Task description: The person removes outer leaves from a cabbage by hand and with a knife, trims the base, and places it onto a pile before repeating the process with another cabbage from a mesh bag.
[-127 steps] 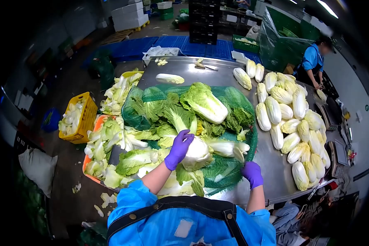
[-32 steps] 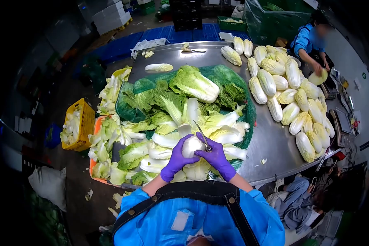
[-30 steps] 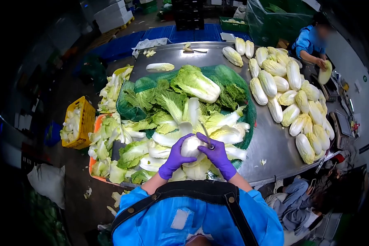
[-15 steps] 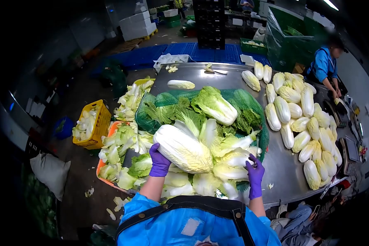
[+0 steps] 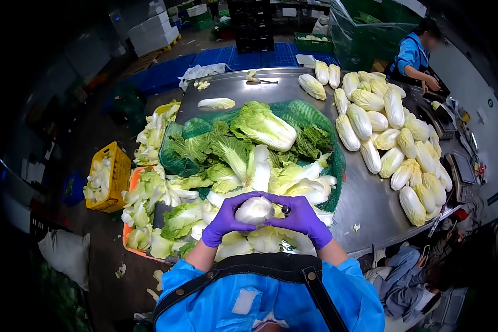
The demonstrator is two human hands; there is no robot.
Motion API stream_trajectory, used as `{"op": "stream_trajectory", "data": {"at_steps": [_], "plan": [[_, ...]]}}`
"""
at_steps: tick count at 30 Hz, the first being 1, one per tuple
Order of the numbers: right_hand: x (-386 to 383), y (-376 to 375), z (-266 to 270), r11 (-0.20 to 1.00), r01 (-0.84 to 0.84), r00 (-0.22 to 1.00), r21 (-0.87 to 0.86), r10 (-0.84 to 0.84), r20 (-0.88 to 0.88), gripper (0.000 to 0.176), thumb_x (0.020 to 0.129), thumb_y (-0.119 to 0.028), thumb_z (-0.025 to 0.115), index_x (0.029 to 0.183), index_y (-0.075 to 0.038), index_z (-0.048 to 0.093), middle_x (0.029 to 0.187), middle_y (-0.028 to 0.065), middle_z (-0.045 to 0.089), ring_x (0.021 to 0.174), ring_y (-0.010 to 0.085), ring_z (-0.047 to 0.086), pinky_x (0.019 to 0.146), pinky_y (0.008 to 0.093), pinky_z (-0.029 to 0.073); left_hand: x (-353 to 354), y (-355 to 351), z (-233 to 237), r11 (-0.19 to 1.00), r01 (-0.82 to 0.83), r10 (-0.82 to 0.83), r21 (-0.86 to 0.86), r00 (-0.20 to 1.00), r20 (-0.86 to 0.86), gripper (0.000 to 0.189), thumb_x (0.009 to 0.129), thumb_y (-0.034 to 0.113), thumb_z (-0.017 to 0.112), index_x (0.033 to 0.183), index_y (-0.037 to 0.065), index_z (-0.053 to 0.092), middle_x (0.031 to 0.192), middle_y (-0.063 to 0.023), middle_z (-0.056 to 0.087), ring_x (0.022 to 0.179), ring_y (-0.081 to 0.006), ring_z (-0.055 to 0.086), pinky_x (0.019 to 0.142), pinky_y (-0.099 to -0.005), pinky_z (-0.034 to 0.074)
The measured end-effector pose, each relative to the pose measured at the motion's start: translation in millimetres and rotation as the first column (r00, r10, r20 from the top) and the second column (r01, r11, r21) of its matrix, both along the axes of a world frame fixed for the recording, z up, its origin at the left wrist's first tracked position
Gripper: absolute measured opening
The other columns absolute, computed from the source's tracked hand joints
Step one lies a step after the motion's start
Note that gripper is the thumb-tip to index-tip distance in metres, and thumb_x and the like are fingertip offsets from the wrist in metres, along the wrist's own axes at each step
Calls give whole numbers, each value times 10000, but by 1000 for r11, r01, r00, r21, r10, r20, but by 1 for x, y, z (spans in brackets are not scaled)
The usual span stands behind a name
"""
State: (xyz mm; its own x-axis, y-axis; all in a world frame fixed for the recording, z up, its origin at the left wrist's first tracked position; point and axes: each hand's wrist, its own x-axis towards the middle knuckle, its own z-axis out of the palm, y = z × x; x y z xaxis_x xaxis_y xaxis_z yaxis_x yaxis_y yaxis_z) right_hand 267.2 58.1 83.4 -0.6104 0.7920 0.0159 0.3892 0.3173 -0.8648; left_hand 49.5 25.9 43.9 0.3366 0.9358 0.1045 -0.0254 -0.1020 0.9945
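A trimmed napa cabbage (image 5: 254, 212) points its pale base end up toward me, close to my body. My left hand (image 5: 228, 216), in a purple glove, wraps around its left side. From the other side my right hand (image 5: 299, 214), gloved alike, curls over the cabbage, and the fingertips of both hands come together above it. A small dark piece (image 5: 285, 209) sticks out between the right fingers; I cannot tell what it is. Loose outer leaves (image 5: 182, 221) lie under and around the hands. Just beyond, a whole leafy cabbage (image 5: 264, 127) rests on a green mesh bag (image 5: 315, 119).
Several trimmed cabbages (image 5: 393, 160) are heaped on the right of the metal table (image 5: 348, 216). A knife (image 5: 262, 81) lies at the back. An orange-rimmed bin (image 5: 128, 235) and a yellow crate (image 5: 116, 180) hold leaves at left. A co-worker (image 5: 415, 55) stands by scales (image 5: 462, 174).
The cabbage has turned from lying sideways to base end up and come nearer my body. My right hand has moved left from the leaves onto it. The view has shifted rightward.
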Motion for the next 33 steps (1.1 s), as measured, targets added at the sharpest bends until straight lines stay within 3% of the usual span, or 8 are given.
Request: {"op": "stream_trajectory", "data": {"at_steps": [5, 8, 14, 17, 20, 29, 32, 33], "plan": [[-1, -3, -8, 999, 25, 996, 34, -22, -81, 594, 643, -212, 733, 1192, -110, 531, 673, 98, 579, 570, 147, 531, 580, 276, 454, 1, 2, -1, 1000, -7, 8, 1, 999, -32, 773, 520, 184, 795, 1201, 4, 476, 1154, -92, 537, 1070, -173, 499, 956, -314, 362], [-4, 0, -21, 994, 66, 976, 85, -47, -214, 549, 661, -156, 691, 1191, -152, 546, 529, 24, 432, 489, 57, 398, 473, 215, 390, -1, 4, -5, 1000, -21, 21, -20, 1000, -4, 790, 507, 185, 801, 1202, 2, 473, 1157, -89, 536, 1070, -176, 500, 956, -318, 365], [-5, -1, -33, 998, 64, 983, 11, -62, -173, 594, 656, -122, 682, 1224, -134, 509, 656, 38, 580, 495, 60, 412, 496, 216, 412, -9, 8, -4, 997, -80, 80, 0, 988, 129, 803, 491, 178, 801, 1202, -1, 473, 1168, -93, 531, 1072, -184, 499, 950, -337, 377], [-11, -3, -33, 983, 98, 964, 156, -55, -261, 671, 649, -119, 682, 1276, -118, 441, 978, 67, 629, 508, 77, 450, 521, 228, 450, -4, 6, 6, 996, -87, 85, 36, 994, 69, 796, 500, 179, 798, 1206, 5, 475, 1162, -107, 542, 1066, -188, 509, 947, -329, 379], [-8, -6, -19, 996, 84, 989, 8, -83, -125, 654, 651, -213, 696, 1254, -119, 460, 824, 118, 615, 598, 171, 551, 595, 286, 482, -1, 3, 4, 994, -52, 58, 95, 996, -65, 790, 513, 172, 797, 1216, 14, 472, 1165, -105, 544, 1060, -180, 515, 942, -317, 382], [-14, -11, -20, 974, 206, 976, 89, -197, -97, 502, 651, -86, 579, 1150, -63, 532, 787, 145, 635, 590, 206, 607, 582, 291, 495, 6, 5, 3, 992, -54, 71, 112, 984, -161, 774, 519, 148, 803, 1212, 24, 481, 1159, -93, 549, 1050, -165, 517, 934, -306, 387], [-1, 2, -42, 949, 290, 930, 121, -250, -269, 460, 628, -8, 503, 1077, -53, 594, 761, 66, 639, 539, 126, 558, 521, 257, 457, -7, 9, 5, 986, -165, 162, 36, 983, 86, 781, 479, 186, 807, 1171, -9, 502, 1132, -112, 555, 1040, -190, 523, 927, -324, 396], [8, 2, -30, 953, 303, 920, 5, -291, -264, 458, 619, 35, 435, 1029, -51, 618, 826, 50, 651, 607, 117, 585, 547, 244, 470, -18, 12, -1, 974, -224, 217, 23, 961, 169, 786, 488, 203, 795, 1178, -18, 488, 1131, -119, 552, 1035, -202, 526, 927, -330, 397]]}}
